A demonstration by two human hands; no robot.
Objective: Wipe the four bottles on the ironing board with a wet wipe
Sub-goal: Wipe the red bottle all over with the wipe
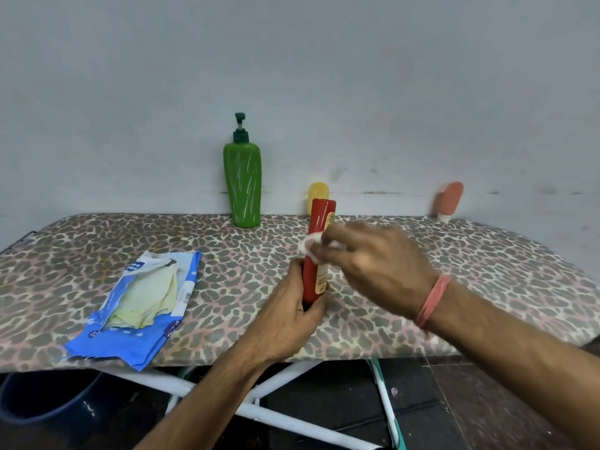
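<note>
My left hand (289, 311) grips the lower end of a red bottle (318, 245), holding it upright above the leopard-print ironing board (454, 287). My right hand (373, 264) pinches a white wet wipe (310, 243) against the middle of the red bottle. A tall green pump bottle (243, 185) stands at the back of the board by the wall. A yellow bottle (318, 191) stands behind the red one, mostly hidden. A small orange tube (449, 201) leans cap-down against the wall at the back right.
An opened blue wet wipe packet (143, 306) lies on the board's left part, near the front edge. The grey wall runs right behind the board. Below are white board legs (292, 414) and a dark blue bucket (48, 401) at lower left.
</note>
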